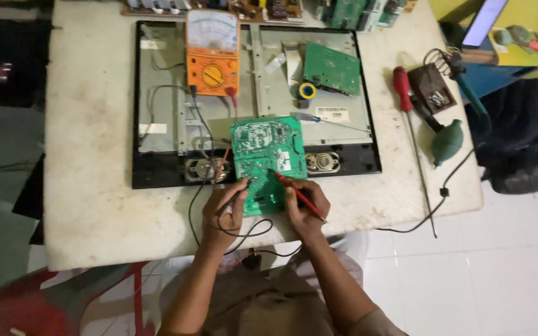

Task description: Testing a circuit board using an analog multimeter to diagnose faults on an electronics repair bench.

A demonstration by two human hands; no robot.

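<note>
A green circuit board (263, 149) lies solder side up at the front of an opened flat-screen chassis (157, 124). My left hand (224, 205) holds a black test probe (239, 195) with its tip on the board's lower left part. My right hand (306, 204) holds a red test probe (297, 193), its tip touching the board's lower middle. Black and red leads run from an orange analog multimeter (213, 53) that rests on the chassis behind the board.
A second green board (331, 67) and a solder roll (307, 91) lie on the chassis. A long red-handled screwdriver (409, 118), a green desoldering bulb (448, 142) and a soldering iron stand (432, 90) sit on the white table's right side. Two small speakers flank the board.
</note>
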